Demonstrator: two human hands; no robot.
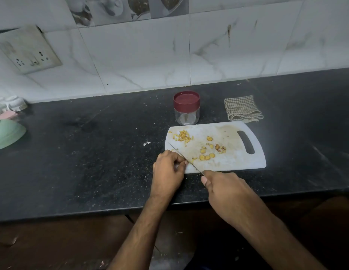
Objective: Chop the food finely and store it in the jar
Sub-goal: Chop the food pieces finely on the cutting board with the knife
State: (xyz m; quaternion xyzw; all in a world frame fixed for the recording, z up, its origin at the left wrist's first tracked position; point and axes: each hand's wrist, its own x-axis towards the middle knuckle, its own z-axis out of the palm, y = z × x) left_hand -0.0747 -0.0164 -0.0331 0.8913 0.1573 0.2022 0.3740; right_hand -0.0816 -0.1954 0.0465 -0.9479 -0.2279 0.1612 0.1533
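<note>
A white cutting board [232,160] lies on the black counter. On it are yellow round slices [206,157], a finely chopped pile [183,137] at its far left, and a few reddish scraps [220,148]. My right hand [224,190] grips a knife handle; the thin blade [182,155] runs diagonally across the board's near-left corner. My left hand [168,168] has its fingers curled at that corner, fingertips against the blade; what they pinch is hidden. Behind the board stands a clear jar [186,114] with its dark red lid [186,99] on.
A folded checked cloth [242,109] lies right of the jar. A pale green bowl [5,134] sits upside down at the far left with small white items behind it. A white scrap [147,143] lies left of the board. A socket plate [28,49] is on the tiled wall.
</note>
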